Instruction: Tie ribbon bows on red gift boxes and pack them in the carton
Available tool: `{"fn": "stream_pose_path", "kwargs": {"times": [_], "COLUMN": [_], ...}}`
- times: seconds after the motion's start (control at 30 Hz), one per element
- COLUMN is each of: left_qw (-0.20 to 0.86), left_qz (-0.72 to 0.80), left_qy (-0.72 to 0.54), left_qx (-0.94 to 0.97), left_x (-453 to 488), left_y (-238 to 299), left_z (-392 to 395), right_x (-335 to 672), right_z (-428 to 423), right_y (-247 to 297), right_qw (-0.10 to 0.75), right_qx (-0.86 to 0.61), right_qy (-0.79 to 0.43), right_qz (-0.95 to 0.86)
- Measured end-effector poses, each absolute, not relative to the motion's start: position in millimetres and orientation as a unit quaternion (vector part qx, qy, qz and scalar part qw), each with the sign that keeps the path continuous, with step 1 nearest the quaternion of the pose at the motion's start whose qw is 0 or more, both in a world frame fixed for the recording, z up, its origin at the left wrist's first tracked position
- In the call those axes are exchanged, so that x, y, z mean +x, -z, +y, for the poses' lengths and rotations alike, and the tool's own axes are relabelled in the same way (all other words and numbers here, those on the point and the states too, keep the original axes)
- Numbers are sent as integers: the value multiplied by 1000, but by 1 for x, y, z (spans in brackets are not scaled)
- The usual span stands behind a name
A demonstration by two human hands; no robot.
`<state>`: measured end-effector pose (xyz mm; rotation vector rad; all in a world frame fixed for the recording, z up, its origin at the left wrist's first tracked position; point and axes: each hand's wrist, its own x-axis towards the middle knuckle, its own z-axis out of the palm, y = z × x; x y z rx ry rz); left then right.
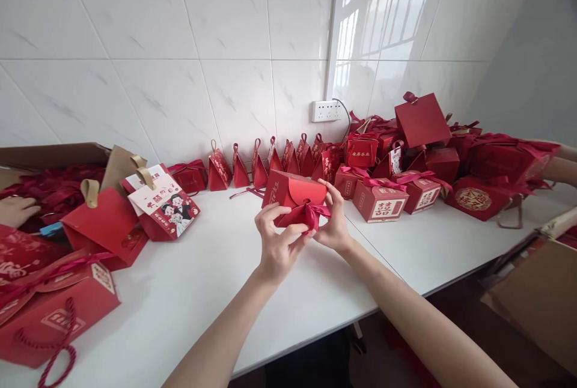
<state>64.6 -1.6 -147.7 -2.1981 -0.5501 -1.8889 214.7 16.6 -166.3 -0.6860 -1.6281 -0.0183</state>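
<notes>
I hold a small red gift box [293, 194] with a rounded flap above the white table [216, 292]. A red ribbon bow [308, 214] hangs at its front. My left hand [277, 241] pinches the ribbon from below left, fingers closed on it. At the box's right side, my right hand [332, 217] grips the box and the bow. Behind the box a row of small red triangular boxes [259, 167] stands along the tiled wall.
Red boxes with gold handles [135, 208] lie at the left. A pile of larger red boxes [424, 154] fills the right back. Another person's hand [15, 211] rests at the far left, and an arm [561, 163] at the far right. A cardboard box [536, 298] stands below right.
</notes>
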Motion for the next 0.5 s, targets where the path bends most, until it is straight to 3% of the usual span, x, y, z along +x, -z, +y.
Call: {"fn": "stream_pose_path", "kwargs": {"times": [0.1,0.23,0.37,0.5], "left_qw": [28,-146,-290,-288], "left_qz": [-223,-318,-432,-502], "left_qy": [667,698,634,591], "left_qx": [-710,-624,-571,-562], "left_x": [61,53,40,26], "left_y": [145,143,154,168], "left_z": [4,19,42,61], "right_x": [217,219,221,226], "right_z": [17,15,16,10], "right_y": [164,164,162,149], "right_qw": [639,633,643,709], "right_qx": [-301,-333,-403,-355], "right_qy": [39,25,-154,-399], "right_qz": [-707,-698,-632,-459]}}
